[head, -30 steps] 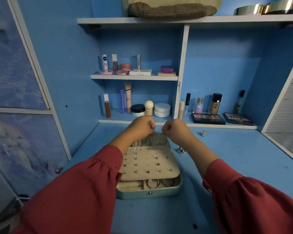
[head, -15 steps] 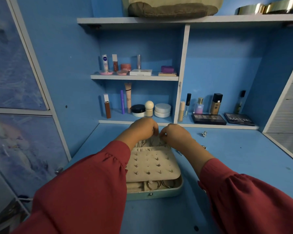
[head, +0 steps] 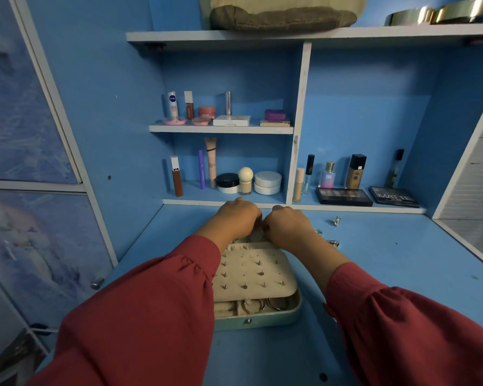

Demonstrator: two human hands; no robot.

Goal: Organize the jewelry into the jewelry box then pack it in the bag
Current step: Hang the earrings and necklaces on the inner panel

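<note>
A mint-green jewelry box [head: 262, 321] lies open on the blue desk [head: 402, 274]. Its cream insert panel [head: 251, 274] holds several stud earrings, and silver hoops [head: 265, 305] lie in the front compartment. My left hand [head: 239, 218] and my right hand [head: 286, 227] meet over the box's far end, knuckles up and fingers curled down. Together they pinch a small silver jewelry piece that their fingers hide. Loose silver rings [head: 337, 220] lie on the desk right of the box. An olive cloth bag [head: 282, 15] sits on the top shelf.
Cosmetics fill the shelves behind the box: bottles, jars [head: 267, 182] and two eyeshadow palettes [head: 343, 196]. Gold bangles [head: 435, 13] rest on the top shelf at the right. A cabinet door [head: 39, 190] stands at the left.
Both hands have come down from above the desk to the box's far end and closed together. The small silver piece seen at my left fingertips is now hidden.
</note>
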